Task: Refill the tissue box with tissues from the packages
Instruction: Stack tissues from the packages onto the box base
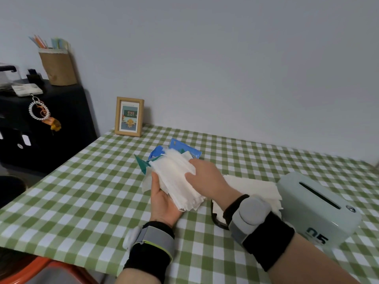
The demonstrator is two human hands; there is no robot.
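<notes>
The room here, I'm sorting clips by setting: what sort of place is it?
Probably a home room or small study corner. A green checked tablecloth covers the table, a small picture frame leans at the wall, and a paper bag of pens tops a black cabinet.

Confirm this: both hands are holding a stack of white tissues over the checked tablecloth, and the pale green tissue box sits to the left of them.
Not quite. The head view shows the left hand and right hand holding the stack of white tissues over the checked tablecloth, but the pale green tissue box sits to their right.
</notes>
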